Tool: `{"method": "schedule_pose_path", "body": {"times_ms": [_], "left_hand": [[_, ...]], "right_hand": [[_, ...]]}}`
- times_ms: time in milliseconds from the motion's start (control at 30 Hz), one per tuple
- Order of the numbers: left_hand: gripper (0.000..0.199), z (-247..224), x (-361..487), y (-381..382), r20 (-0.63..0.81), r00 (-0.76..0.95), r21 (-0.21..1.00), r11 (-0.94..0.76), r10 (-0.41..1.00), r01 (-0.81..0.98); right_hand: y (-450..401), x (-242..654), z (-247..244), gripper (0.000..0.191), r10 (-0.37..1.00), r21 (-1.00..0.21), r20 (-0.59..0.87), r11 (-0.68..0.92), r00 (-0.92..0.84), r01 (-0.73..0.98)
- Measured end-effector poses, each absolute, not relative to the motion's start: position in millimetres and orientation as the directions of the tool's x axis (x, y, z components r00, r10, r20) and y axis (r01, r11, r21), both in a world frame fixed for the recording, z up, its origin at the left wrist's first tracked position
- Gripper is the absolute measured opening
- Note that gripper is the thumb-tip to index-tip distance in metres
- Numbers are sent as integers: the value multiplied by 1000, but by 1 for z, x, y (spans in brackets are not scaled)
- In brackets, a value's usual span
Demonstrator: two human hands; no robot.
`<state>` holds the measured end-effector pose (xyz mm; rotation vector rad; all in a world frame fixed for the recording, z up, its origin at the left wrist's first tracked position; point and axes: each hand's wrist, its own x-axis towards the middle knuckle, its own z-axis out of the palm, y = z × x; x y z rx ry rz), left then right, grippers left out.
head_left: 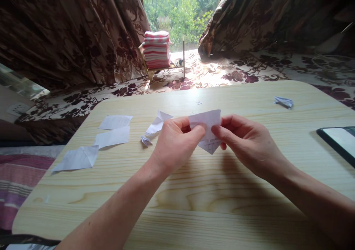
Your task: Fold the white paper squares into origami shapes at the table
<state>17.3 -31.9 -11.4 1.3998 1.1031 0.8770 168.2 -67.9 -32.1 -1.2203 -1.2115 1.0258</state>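
Above the middle of the wooden table, both my hands hold one small piece of folded white paper (208, 119). My left hand (177, 141) pinches its left side, thumb on the face towards me. The right edge sits between the thumb and fingers of my right hand (246, 141). A pointed lower corner of the paper hangs below my thumbs, with faint marks on it. Behind my left hand lies a creased paper piece (157, 123), partly hidden by that hand. A small folded bit of paper (145, 141) lies just left of my left hand.
Three loose paper sheets (112, 137) lie on the table (194, 220) at the left. A folded paper strip (283, 102) lies at the far right, with a dark-edged flat device (340, 141) nearer. Beyond the table, a small rack carries a stack of pink-and-white cloths (156, 50).
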Motion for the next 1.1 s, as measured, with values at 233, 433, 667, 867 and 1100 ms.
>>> {"method": "schedule_pose_path", "body": {"times_ms": [233, 433, 667, 867, 1100], "left_hand": [[11, -12, 17, -31, -51, 276, 990, 13, 960, 138], [8, -9, 17, -35, -150, 432, 989, 130, 889, 76], [8, -14, 14, -34, -122, 415, 991, 90, 901, 96], [11, -15, 10, -32, -137, 426, 990, 104, 895, 99], [18, -18, 7, -30, -160, 414, 985, 115, 896, 131]], "right_hand": [[-69, 167, -33, 23, 985, -993, 120, 116, 122, 38], [-67, 168, -37, 31, 978, -997, 75, 79, 196, -13], [-70, 173, -37, 30, 995, -999, 37, 36, 97, 15], [-70, 170, -30, 23, 996, -998, 27, 22, 84, 60], [-68, 171, -32, 30, 999, -998, -21, -23, 49, 53]]}}
